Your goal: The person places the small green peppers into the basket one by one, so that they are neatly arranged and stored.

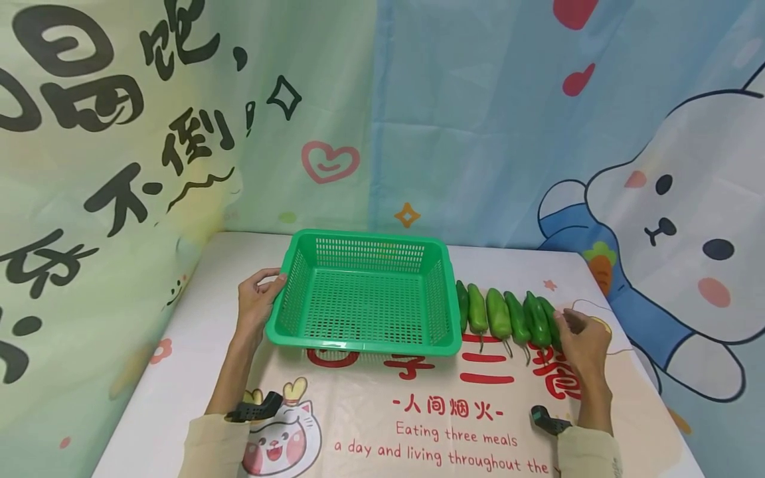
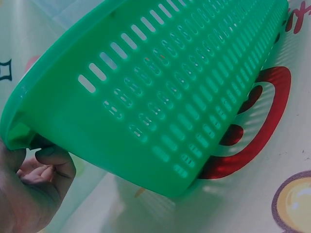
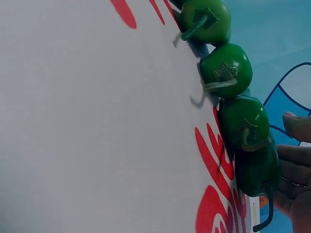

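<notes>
An empty green plastic basket [image 1: 364,348] with slotted walls stands at the middle back of the table. My left hand [image 1: 257,309] grips its left rim, with curled fingers under the lip in the left wrist view, where the basket wall [image 2: 121,160] fills much of the frame. Right of the basket, several green peppers [image 1: 499,315] lie side by side in a row, stems toward me. The basket partly hides the leftmost one. My right hand [image 1: 586,345] is at the row's right end, fingers loosely bent beside the last pepper [image 3: 257,170], thumb apart from it.
A printed cloth [image 1: 442,411] with red characters and a cartoon figure covers the table. Patterned curtains [image 1: 466,133] hang close behind the table and on both sides. A dark wrist camera [image 1: 257,406] is strapped to each forearm.
</notes>
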A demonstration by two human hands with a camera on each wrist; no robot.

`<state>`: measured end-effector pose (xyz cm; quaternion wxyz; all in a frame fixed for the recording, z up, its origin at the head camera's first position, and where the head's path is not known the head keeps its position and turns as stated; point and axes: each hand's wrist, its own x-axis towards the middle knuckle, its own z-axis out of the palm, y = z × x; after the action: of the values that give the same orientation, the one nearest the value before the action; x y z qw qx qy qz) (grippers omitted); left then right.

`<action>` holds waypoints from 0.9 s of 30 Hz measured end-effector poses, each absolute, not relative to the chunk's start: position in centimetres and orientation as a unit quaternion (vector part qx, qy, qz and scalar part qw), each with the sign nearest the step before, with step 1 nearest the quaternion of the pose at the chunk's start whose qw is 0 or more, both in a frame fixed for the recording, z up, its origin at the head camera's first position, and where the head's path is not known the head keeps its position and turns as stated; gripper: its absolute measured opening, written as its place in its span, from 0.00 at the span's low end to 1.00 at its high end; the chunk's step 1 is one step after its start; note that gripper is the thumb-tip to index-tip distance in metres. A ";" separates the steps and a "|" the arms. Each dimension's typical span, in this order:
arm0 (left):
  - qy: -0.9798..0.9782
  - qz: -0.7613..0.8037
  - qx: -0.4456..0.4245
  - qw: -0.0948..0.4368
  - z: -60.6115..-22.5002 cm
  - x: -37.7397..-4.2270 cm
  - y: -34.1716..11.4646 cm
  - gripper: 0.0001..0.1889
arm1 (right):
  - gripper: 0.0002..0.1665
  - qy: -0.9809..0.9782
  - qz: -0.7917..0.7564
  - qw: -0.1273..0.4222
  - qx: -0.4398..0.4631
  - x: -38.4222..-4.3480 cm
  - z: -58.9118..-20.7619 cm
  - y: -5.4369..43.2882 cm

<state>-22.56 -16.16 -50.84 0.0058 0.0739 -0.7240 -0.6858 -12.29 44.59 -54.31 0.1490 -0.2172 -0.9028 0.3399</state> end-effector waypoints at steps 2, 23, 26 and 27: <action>-0.724 -0.686 0.075 0.009 -50.9 -22.6 -16.2 0.22 | 0.32 -0.904 0.338 0.148 -0.216 -12.4 -54.4 44.5; -0.722 -0.688 0.074 0.010 -51.0 -22.7 -16.2 0.22 | 0.31 -0.902 0.341 0.143 -0.223 -13.3 -55.6 44.7; -0.724 -0.686 0.075 0.010 -51.0 -22.7 -16.2 0.22 | 0.30 -0.898 0.342 0.151 -0.231 -13.4 -55.6 44.7; -0.724 -0.685 0.075 0.009 -51.0 -22.7 -16.2 0.22 | 0.30 -0.896 0.343 0.153 -0.234 -13.5 -55.6 44.7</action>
<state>-22.70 -16.18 -50.98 0.0093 0.0753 -0.7241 -0.6855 -13.49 44.65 -55.58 0.1535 -0.2344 -0.8965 0.3433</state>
